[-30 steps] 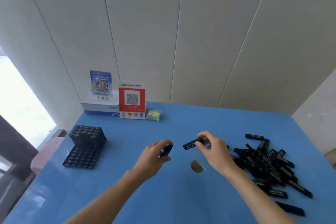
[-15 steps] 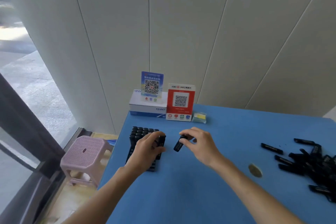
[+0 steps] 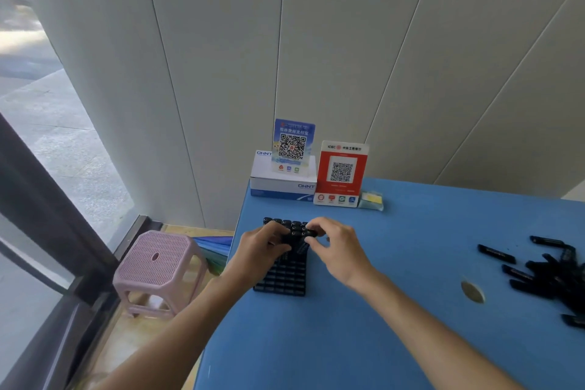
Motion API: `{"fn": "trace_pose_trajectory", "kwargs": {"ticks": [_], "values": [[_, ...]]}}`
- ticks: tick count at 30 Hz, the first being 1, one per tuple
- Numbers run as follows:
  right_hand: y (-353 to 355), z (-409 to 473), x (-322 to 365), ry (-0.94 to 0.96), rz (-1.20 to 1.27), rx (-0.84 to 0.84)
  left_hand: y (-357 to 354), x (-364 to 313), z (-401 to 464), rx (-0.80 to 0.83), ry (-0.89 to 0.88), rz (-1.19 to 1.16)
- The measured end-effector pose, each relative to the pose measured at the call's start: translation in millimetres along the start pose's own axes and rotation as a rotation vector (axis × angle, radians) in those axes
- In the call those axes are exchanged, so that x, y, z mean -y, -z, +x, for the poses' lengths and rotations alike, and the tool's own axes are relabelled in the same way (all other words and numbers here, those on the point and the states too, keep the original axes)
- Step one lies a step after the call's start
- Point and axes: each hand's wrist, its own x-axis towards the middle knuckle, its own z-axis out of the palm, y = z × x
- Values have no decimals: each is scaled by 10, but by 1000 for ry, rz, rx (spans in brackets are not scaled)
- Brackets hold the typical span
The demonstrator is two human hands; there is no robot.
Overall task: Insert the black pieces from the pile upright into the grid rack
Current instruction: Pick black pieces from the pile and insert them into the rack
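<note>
Blue table point(image 3: 411, 231): both hands point(image 3: 262, 250) pinch upright black pieces point(image 3: 297, 242) over grid rack point(image 3: 281, 282).

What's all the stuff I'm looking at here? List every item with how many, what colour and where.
table: one, blue, fills the lower right.
grid rack: one, black, near the table's left edge, far rows filled with upright pieces.
pile of black pieces: one heap, too many to count, right edge of the table.
white box: one, white with blue print, far left corner of the table.
blue QR sign: one, on the white box.
red QR sign: one, right of the box.
small packet: one, clear with yellow, right of the red sign.
stool: one, pink, on the floor left of the table.
left hand: over the rack.
right hand: over the rack, pinching a black piece.
</note>
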Motion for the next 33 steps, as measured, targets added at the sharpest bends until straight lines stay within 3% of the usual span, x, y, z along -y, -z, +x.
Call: {"fn": "trace_pose_trajectory", "kwargs": {"ticks": [14, 21, 26, 33], "values": [[-235, 191, 2, 85, -288, 44, 38, 242, 216, 33, -43, 159], [-339, 218, -69, 79, -279, 47, -57, 289, 298, 26, -92, 230], [-356, 229, -80, 109, -280, 20, -42, 375, 313, 24, -255, 333], [-318, 237, -60, 86, -293, 66, -89, 390, 322, 6, -303, 316]]}}
